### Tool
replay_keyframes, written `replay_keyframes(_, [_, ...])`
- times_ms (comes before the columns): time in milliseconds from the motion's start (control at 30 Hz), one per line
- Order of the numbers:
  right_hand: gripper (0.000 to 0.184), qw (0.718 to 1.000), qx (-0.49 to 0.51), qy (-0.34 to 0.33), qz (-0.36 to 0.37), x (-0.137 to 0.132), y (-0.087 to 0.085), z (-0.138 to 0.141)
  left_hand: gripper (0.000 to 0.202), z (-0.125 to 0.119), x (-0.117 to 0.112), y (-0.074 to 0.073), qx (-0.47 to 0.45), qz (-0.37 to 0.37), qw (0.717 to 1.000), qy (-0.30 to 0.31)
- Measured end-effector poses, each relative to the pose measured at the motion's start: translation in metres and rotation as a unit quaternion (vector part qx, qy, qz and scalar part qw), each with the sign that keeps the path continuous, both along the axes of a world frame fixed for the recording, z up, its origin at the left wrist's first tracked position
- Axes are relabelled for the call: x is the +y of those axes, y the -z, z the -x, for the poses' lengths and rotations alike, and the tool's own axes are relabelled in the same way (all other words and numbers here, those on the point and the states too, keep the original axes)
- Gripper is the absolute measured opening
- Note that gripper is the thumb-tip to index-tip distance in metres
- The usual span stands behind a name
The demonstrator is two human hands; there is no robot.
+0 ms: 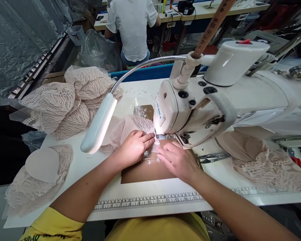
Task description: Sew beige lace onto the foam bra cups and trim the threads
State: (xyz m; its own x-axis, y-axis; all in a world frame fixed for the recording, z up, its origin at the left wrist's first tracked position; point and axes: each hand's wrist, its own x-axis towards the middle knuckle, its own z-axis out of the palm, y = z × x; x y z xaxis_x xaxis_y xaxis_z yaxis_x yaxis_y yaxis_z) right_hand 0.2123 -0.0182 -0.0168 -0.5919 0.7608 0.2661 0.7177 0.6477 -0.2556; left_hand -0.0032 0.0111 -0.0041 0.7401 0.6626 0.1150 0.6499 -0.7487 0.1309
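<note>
A cream lace piece with a smooth cup [128,129] lies under the head of the white sewing machine [167,108]. My left hand [132,147] is closed on the lace beside the presser foot, fingertips pressed together at the fabric. On the other side of the seam, my right hand [178,159] holds the near edge of the same lace piece between bent fingers, close to the needle area. Both hands rest over a brown sheet [142,174] taped on the table. The needle tip itself is hidden behind the machine head and my fingers.
A lamp [99,124] on a bendy metal neck hangs over the left side. Lace pieces are heaped [57,107] at the back left; another cup piece [42,165] lies in front. Thread snips [213,157] and more lace [271,164] lie right. A person [132,30] sits ahead.
</note>
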Motion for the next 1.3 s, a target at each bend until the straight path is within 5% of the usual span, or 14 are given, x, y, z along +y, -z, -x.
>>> replay_keyframes(500, [0.035, 0.999, 0.004, 0.016, 0.042, 0.004, 0.002, 0.005, 0.038, 0.008, 0.001, 0.006, -0.087, -0.012, 0.993, -0.080])
replay_keyframes(700, [0.033, 0.991, 0.055, -0.002, 0.118, 0.000, -0.022, -0.012, 0.025, 0.013, 0.005, 0.009, -0.151, -0.006, 0.983, -0.108])
replay_keyframes(833, [0.035, 0.994, -0.006, 0.007, 0.110, -0.016, -0.041, -0.061, 0.018, 0.025, -0.001, -0.008, -0.187, 0.070, 0.973, -0.120])
replay_keyframes(1000, [0.043, 0.992, -0.122, 0.036, 0.024, -0.031, -0.028, -0.128, 0.016, 0.025, -0.042, -0.041, -0.161, 0.248, 0.955, 0.031])
replay_keyframes(1133, [0.037, 0.989, -0.146, 0.040, -0.007, -0.028, -0.015, -0.143, 0.024, 0.016, -0.072, -0.052, -0.153, 0.299, 0.939, 0.073])
replay_keyframes(1300, [0.041, 0.990, -0.143, 0.017, -0.001, -0.013, -0.009, -0.141, 0.025, 0.023, -0.066, -0.052, -0.239, 0.267, 0.934, -0.006])
